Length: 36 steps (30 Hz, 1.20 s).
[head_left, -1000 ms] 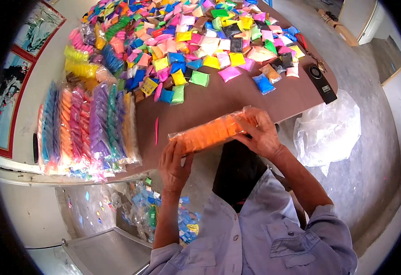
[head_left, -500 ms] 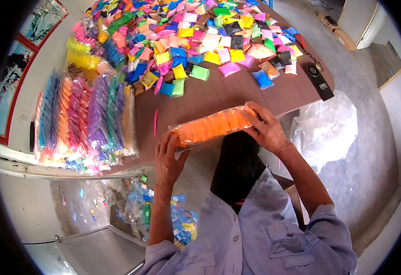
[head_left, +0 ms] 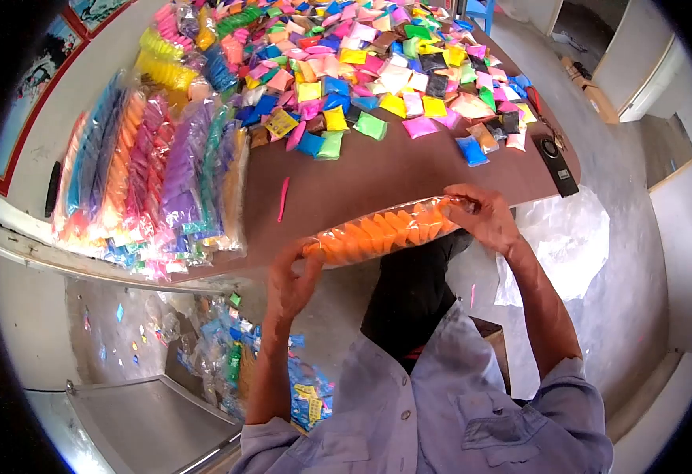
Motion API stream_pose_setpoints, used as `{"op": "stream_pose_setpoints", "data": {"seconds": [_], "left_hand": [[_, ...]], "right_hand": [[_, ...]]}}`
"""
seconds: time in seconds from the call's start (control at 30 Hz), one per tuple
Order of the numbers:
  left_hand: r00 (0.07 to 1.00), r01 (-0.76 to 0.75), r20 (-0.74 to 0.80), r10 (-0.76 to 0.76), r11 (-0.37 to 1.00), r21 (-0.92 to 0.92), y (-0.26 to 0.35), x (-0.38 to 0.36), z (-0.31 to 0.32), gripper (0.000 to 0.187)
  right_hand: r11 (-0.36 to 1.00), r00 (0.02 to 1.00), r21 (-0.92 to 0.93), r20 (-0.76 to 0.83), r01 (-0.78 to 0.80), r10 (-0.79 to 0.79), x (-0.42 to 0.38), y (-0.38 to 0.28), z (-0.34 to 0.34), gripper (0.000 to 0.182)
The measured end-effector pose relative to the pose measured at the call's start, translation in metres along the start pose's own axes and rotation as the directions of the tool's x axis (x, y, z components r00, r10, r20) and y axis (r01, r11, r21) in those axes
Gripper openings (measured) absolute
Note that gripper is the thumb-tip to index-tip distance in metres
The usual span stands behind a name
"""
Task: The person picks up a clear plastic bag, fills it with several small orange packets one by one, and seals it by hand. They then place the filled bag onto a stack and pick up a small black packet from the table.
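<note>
A clear plastic sleeve of orange packets (head_left: 385, 233) is stretched between my two hands at the table's front edge. My left hand (head_left: 294, 272) grips its left end, and my right hand (head_left: 480, 217) pinches the right end, slightly higher. Behind the sleeve, a thin pink stick (head_left: 283, 199) lies on the brown table (head_left: 346, 178). To the left stand similar long sleeves (head_left: 152, 170) in blue, orange, red, purple and green, packed side by side. A large heap of small coloured packets (head_left: 354, 67) covers the back of the table.
A black device (head_left: 555, 164) lies at the table's right corner. Clear plastic sheeting (head_left: 559, 245) is on the floor at the right. Below the table at the left are a bin of blue wrappers (head_left: 239, 340) and a grey metal panel (head_left: 152, 419). A blue chair (head_left: 480, 12) stands behind.
The view has shifted. The orange sleeve now sags a little between my hands, and its packets look more slanted and spread. Both hands still hold its ends.
</note>
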State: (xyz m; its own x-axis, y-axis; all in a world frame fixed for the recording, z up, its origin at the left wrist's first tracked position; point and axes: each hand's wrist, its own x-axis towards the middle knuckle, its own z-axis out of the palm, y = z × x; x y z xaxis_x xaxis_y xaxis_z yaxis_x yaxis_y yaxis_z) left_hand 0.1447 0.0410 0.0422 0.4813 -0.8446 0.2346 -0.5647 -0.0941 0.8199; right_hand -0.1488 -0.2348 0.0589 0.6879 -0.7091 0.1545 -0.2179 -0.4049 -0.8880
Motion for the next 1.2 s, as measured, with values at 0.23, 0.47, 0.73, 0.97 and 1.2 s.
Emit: {"op": "stream_pose_setpoints", "data": {"seconds": [0.23,0.47,0.73,0.97,1.2], "left_hand": [[0.936,0.326,-0.023,-0.350,0.893,-0.310,-0.012,0.002,-0.003,0.032],[0.875,0.440,-0.033,-0.482,0.824,-0.357,-0.033,0.009,0.001,0.042],[0.832,0.474,-0.072,-0.550,0.773,-0.422,-0.013,0.014,-0.015,0.035],[0.823,0.353,-0.224,-0.522,0.778,-0.520,0.034,0.015,-0.069,0.037],[0.757,0.132,-0.476,-0.447,0.818,-0.560,0.076,0.021,-0.130,0.036]], "right_hand": [[0.953,0.955,0.073,0.064,-0.293,0.288,0.034,-0.010,0.022,0.051],[0.963,0.953,0.032,0.153,-0.268,0.260,0.051,-0.008,0.030,0.063],[0.890,0.925,0.281,0.229,-0.360,0.302,0.059,-0.018,0.033,0.074],[0.793,0.960,0.545,0.202,-0.274,0.193,0.112,-0.065,0.059,0.071],[0.902,0.967,0.409,0.253,-0.141,0.036,0.195,-0.162,0.091,0.066]]}}
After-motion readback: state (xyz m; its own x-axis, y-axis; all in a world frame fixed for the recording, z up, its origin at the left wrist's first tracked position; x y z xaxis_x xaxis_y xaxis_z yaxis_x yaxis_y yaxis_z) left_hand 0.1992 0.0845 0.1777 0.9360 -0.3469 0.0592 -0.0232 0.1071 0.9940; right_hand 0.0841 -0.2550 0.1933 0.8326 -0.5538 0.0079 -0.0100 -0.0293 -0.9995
